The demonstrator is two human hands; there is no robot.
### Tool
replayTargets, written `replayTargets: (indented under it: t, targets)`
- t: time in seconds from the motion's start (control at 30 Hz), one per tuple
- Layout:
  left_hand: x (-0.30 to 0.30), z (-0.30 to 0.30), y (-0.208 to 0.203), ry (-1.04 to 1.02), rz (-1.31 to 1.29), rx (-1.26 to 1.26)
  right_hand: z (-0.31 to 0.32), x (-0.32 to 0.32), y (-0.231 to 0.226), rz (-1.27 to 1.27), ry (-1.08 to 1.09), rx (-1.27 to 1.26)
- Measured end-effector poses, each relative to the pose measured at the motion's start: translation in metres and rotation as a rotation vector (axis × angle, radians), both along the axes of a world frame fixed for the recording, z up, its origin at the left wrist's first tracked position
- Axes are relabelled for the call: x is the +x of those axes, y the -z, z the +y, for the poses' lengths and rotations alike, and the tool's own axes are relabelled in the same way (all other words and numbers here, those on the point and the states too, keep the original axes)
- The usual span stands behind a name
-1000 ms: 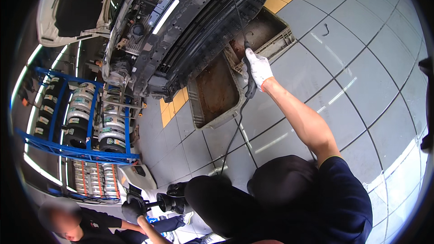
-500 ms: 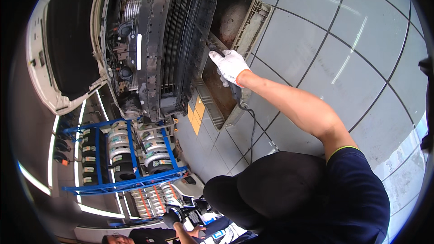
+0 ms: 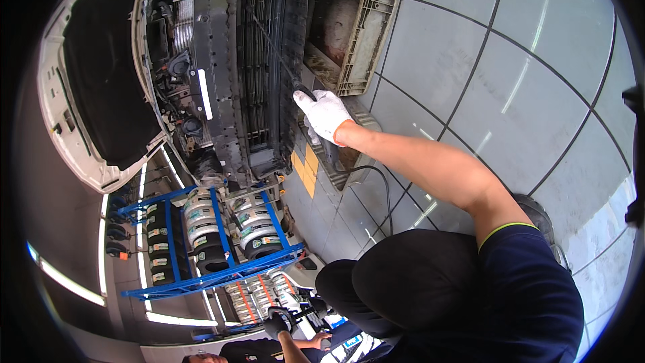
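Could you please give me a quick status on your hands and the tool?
Right hand: gripping black wand, far end at exposed car front. Left hand: can't tell. Close by: worn crate, black hose or cord.

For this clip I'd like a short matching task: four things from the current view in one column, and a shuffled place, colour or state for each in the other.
Column one
1. Glove on the right hand
2. Tyre rack
3. Hose
4. Upper crate

Column two
A. Open-topped, standing on the tiled floor
B. Curving away from the handle of the held tool
C. Blue frame
D. White with an orange edge

Right pairs: 1-D, 2-C, 3-B, 4-A
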State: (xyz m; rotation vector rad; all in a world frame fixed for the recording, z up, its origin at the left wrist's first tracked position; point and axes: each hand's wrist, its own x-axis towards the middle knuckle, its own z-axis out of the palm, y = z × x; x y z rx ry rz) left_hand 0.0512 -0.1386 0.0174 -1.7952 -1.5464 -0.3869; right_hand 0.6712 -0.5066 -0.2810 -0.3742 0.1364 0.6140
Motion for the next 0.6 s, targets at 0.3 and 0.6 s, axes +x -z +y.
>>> replayTargets:
  t: [0.3,0.6]
  targets:
    - [0.003,0.000,0.000,-0.033,0.081,0.010,0.039,0.004,-0.028,-0.075,0.123,-0.208]
    - [0.004,-0.007,0.002,-0.041,0.096,0.017,0.090,0.008,-0.042,-0.220,0.113,-0.435]
